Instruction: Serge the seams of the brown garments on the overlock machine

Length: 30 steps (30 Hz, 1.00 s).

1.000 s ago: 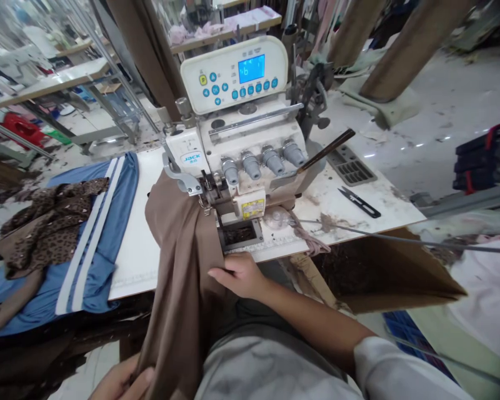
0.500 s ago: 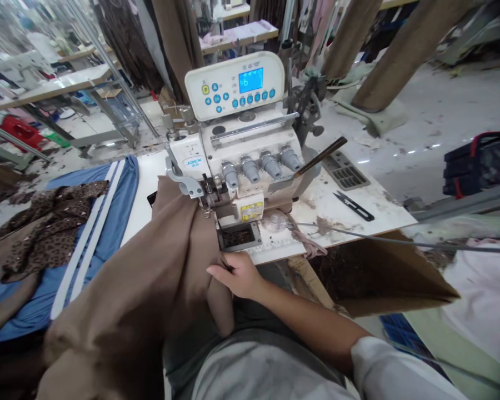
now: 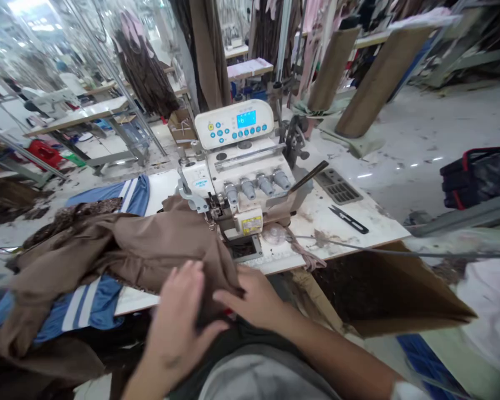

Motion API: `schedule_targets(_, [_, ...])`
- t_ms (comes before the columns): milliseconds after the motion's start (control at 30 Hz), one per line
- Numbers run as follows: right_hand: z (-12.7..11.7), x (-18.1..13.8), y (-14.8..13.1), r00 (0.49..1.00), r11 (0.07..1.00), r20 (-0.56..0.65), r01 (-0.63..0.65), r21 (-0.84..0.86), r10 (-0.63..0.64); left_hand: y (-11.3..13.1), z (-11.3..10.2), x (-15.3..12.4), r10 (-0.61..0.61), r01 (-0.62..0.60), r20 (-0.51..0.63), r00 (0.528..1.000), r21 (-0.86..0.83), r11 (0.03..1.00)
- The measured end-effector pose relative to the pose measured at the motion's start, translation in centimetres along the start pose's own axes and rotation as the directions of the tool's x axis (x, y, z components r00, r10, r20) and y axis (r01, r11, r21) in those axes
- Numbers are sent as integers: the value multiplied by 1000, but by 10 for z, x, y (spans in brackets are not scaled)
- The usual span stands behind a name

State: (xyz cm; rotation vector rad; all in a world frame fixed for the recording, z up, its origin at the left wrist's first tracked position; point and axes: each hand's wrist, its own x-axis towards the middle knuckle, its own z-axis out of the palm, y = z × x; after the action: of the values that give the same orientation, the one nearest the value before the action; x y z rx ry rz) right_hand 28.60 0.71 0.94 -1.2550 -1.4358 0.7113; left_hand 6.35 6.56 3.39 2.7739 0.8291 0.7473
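Brown fabric [image 3: 162, 233] lies across the front of a white overlock sewing machine [image 3: 250, 161], its edge beside the presser foot. My right hand [image 3: 256, 297] pinches that cloth's near edge between thumb and fingers, just in front of the machine's opening. Slightly blurred, my left hand [image 3: 181, 316] is over the cloth's near side, fingers stretched forward and thumb spread out. Whether its fingertips touch the cloth is hard to make out. The rest of the fabric spreads left, over blue cloth with white stripes [image 3: 87, 303] and a leopard-print piece [image 3: 73, 219].
Black thread snips [image 3: 349, 219] lie on the table's right side, near a grey slotted tray [image 3: 337, 186]. A cardboard box [image 3: 383, 289] with dark scraps stands below the right edge. Fabric rolls [image 3: 358, 91] stand behind on the floor.
My left hand has come into view from below. The brown fabric, earlier hanging toward my lap, is now spread leftward over the blue cloth. My right hand keeps its hold. The camera view has shifted.
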Motion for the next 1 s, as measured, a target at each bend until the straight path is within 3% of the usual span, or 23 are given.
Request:
schedule_targets(67, [-7, -10, -12, 994, 992, 93, 49, 120, -60, -6, 13, 19, -191, 176, -29, 981, -267, 947])
schedule_targets(100, [-10, -10, -16, 994, 986, 104, 25, 165, -42, -9, 14, 26, -349, 303, -36, 936, -418, 856])
schedule_targets(167, [-12, -3, -15, 989, 955, 109, -125, 269, 98, -17, 6, 36, -625, 476, -31, 780, -620, 624])
schedule_targets(233, [-6, 12, -8, 961, 864, 157, -273, 423, 227, -26, -8, 44, -785, 553, 18, 619, -720, 420])
schedule_targets(300, [7, 27, 1, 951, 778, 220, -305, 549, 218, -37, -20, 52, -824, 565, 108, 556, -776, 280])
schedule_targets(333, [14, 33, 5, 958, 765, 208, -284, 578, 199, -42, -24, 56, -815, 558, 130, 565, -788, 262])
schedule_targets(367, [22, 37, 9, 967, 772, 167, -256, 581, 194, -47, -26, 60, -791, 542, 112, 602, -784, 302])
schedule_targets(433, [33, 39, 14, 975, 833, 41, -208, 513, 218, -57, -26, 66, -716, 490, 0, 698, -729, 478])
schedule_targets(467, [37, 38, 16, 975, 874, -29, -182, 451, 219, -61, -24, 67, -690, 469, -53, 722, -696, 544])
schedule_targets(600, [33, 32, 20, 955, 982, -282, -36, 187, 89, -74, -14, 67, -660, 446, -152, 735, -624, 641])
schedule_targets(667, [27, 35, 18, 960, 985, -273, -18, 169, 65, -75, -12, 68, -632, 437, -182, 754, -578, 689])
schedule_targets(733, [24, 40, 15, 981, 978, -179, -34, 204, 71, -71, -13, 71, -597, 430, -216, 773, -513, 743])
schedule_targets(800, [23, 42, 12, 989, 974, -127, -49, 223, 78, -63, -17, 75, -526, 416, -316, 789, -354, 838])
schedule_targets(867, [23, 40, 12, 987, 975, -131, -62, 212, 91, -51, -20, 78, -308, 282, -410, 859, -124, 951])
schedule_targets(900, [23, 37, 13, 987, 976, -128, -73, 204, 100, -44, -21, 79, -148, 147, -387, 910, -33, 989])
schedule_targets(933, [23, 34, 15, 986, 977, -126, -83, 198, 110, -37, -21, 80, 17, -12, -313, 949, 18, 1000])
schedule_targets(1000, [23, 27, 19, 985, 978, -126, -97, 185, 121, -23, -18, 84, 252, -251, -133, 959, 25, 968])
